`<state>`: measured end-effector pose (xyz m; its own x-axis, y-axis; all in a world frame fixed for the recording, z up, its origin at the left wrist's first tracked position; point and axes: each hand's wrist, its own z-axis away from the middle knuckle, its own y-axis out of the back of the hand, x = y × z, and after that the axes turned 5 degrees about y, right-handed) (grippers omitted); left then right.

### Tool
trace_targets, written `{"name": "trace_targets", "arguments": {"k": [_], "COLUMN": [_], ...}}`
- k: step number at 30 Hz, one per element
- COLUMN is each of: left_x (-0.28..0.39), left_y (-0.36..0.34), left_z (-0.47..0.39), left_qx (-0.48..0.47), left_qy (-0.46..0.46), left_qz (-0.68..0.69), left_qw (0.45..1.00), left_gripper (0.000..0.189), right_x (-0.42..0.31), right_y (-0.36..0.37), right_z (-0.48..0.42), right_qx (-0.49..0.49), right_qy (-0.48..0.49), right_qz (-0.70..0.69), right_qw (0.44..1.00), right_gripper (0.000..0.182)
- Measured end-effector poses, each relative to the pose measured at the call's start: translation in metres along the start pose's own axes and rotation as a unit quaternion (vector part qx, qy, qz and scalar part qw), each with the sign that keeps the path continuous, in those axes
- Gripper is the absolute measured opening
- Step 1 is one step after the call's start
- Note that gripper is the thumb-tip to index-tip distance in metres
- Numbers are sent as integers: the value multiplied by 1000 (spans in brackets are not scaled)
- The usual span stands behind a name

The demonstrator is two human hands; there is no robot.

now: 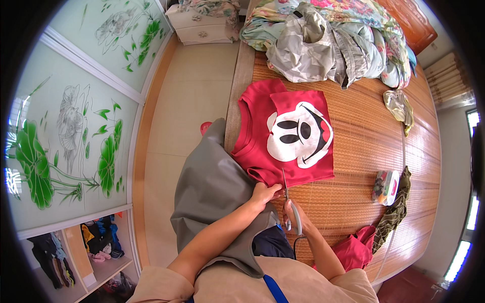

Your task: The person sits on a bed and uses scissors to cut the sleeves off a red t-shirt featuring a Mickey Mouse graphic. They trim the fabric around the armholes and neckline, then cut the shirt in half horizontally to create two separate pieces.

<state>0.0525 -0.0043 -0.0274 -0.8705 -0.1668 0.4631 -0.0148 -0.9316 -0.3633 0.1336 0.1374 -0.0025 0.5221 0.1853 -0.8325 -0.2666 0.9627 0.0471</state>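
Note:
A red T-shirt (261, 113) with a white and black cartoon mouse face lies spread on a woven bamboo mat, its neckline towards the left. The edge opposite the neckline looks straight and raw. My left hand (264, 195) pinches the cloth at the near sleeve, beside the side seam. In my right hand (294, 214) is a pair of scissors (297, 219) with pale grey handles. Their blades point away from me and lie at the near edge of the shirt, just right of my left fingers. Whether cloth sits between the blades is hard to tell.
The bamboo mat (363, 147) covers the bed. A clear plastic box (385, 187) of small coloured items stands right, beside olive striped cloth (392, 212). Red fabric (356, 248) lies near my right forearm. Grey cloth (212, 170) drapes my lap. Bedding (396, 49) is heaped at the far end.

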Motion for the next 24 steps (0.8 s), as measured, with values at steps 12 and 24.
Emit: {"name": "trace_targets", "arguments": {"k": [12, 24], "left_x": [1, -7], "left_y": [-4, 6], "left_z": [6, -4], "left_qx": [28, 51], "left_qy": [-67, -61], "left_qz": [-37, -113], "left_qw": [997, 990], "left_gripper": [15, 15], "right_x": [-17, -17], "right_y": [-2, -7], "right_z": [-1, -1], "right_qx": [27, 44], "right_qy": [-40, -3], "right_qz": [-46, -30], "right_qw": [998, 999], "right_gripper": [60, 62]}}
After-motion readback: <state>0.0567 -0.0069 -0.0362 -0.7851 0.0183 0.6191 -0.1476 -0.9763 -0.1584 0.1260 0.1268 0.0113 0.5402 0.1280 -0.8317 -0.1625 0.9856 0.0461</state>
